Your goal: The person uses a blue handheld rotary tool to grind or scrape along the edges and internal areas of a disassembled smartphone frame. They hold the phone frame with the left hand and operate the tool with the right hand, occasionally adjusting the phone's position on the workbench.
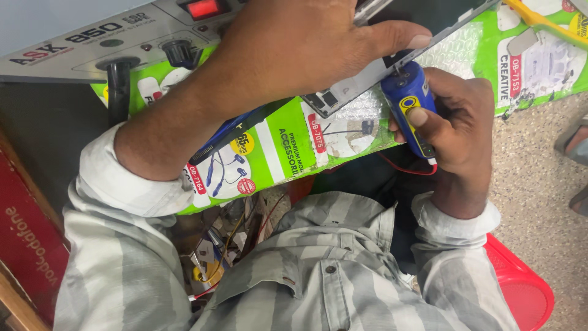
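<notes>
My left hand lies over an opened phone and presses it down on the bench; my thumb reaches along its edge. My right hand grips a blue electric screwdriver with a yellow button under my thumb. The tool's tip touches the phone's bare frame near its lower edge. A red wire trails from the tool's rear end. Most of the phone is hidden under my left hand.
Green and white printed cards and bubble wrap cover the bench. A grey station with knobs and a red switch stands at the back left. Loose parts and wires fill a gap below. A red stool is under me.
</notes>
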